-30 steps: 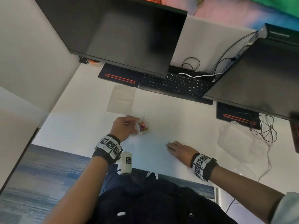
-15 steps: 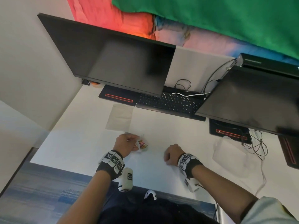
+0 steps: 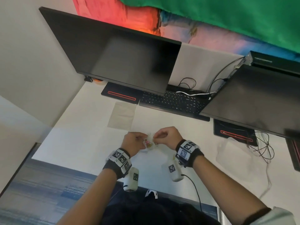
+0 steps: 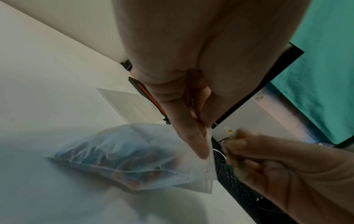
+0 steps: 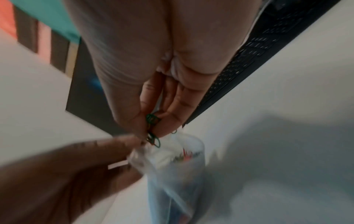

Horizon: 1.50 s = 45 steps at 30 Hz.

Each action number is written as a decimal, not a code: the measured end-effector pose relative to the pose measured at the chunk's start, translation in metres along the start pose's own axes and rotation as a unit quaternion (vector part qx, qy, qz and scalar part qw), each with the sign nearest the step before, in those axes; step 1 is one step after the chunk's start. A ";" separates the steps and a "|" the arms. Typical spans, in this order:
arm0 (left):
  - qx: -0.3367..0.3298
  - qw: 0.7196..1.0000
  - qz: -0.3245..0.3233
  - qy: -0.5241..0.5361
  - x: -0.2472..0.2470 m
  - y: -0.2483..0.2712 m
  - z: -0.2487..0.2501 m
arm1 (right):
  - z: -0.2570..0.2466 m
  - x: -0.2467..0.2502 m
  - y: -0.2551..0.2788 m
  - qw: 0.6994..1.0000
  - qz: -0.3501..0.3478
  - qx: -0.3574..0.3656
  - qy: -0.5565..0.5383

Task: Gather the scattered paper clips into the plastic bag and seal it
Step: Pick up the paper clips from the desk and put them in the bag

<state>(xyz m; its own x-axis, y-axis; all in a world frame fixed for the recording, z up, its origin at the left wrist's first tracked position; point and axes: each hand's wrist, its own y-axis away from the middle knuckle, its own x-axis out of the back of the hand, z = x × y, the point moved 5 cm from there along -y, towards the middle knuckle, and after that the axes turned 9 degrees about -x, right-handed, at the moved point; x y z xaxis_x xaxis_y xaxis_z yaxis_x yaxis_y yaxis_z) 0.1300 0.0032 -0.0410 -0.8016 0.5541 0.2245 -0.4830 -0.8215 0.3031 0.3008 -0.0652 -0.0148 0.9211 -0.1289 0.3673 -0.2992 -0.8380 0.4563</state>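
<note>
The bag (image 3: 148, 144) is being pinched at its mouth by the left hand (image 3: 134, 142), its length hanging down to the desk (image 3: 162, 127). Green clips (image 5: 152, 128) are being pinched by the right hand (image 3: 168, 137) at the mouth's 3 o'clock side, just above the opening. Open desk is lying beyond at 12, up to the keyboard (image 3: 175, 101).

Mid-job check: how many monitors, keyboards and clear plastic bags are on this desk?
Monitors: 2
Keyboard: 1
Clear plastic bags: 3, one pinched by the left hand, two lying apart
Total: 6
</note>
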 end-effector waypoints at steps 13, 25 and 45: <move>-0.034 0.999 0.016 0.026 0.008 0.001 0.017 | 0.004 0.025 0.007 0.995 0.046 0.092 0.015; -0.027 0.998 0.012 0.047 -0.004 -0.005 0.012 | 0.124 0.029 0.020 0.882 -0.079 0.200 0.420; -0.029 0.999 -0.006 0.032 -0.006 0.004 0.010 | 0.124 -0.003 0.019 0.894 -0.072 0.154 0.414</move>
<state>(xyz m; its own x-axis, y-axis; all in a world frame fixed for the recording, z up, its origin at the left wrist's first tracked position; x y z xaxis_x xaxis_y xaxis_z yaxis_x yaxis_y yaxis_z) 0.1364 -0.0025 -0.0322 -0.8161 0.5553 0.1603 -0.5107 -0.8226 0.2499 0.3234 -0.1462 -0.1074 0.4061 0.3215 0.8554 0.0083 -0.9373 0.3484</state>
